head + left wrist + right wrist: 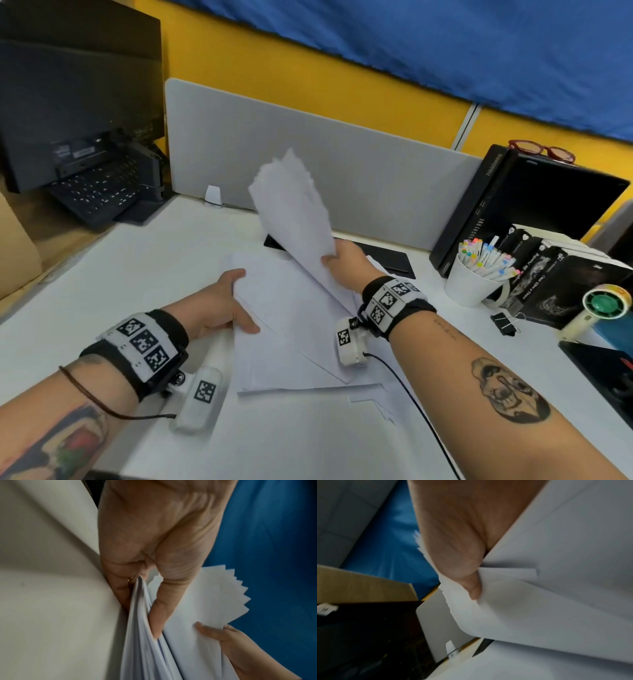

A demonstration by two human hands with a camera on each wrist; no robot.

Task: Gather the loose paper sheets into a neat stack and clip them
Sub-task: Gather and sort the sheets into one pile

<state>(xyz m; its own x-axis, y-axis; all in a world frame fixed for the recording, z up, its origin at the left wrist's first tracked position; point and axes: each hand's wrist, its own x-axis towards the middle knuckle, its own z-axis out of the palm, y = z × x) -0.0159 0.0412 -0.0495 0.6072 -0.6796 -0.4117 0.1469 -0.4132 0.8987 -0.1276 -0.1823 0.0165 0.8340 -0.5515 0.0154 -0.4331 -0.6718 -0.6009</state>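
Right now the right hand (346, 262) pinches a fanned bunch of sheets (294, 212) tilted up and away from its fingers (208, 630), w/ the left hand (219, 305) gripping the flat pile (291, 329) on the surface (144, 274) just below, so the bunch likely drops leftward onto it.

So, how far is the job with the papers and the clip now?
Partly gathered. The left hand holds the pile on the desk; the right hand lifts a fanned bunch, corners uneven. Some sheets lie loose underneath. Squaring and clipping remain: the binder clip lies untouched.
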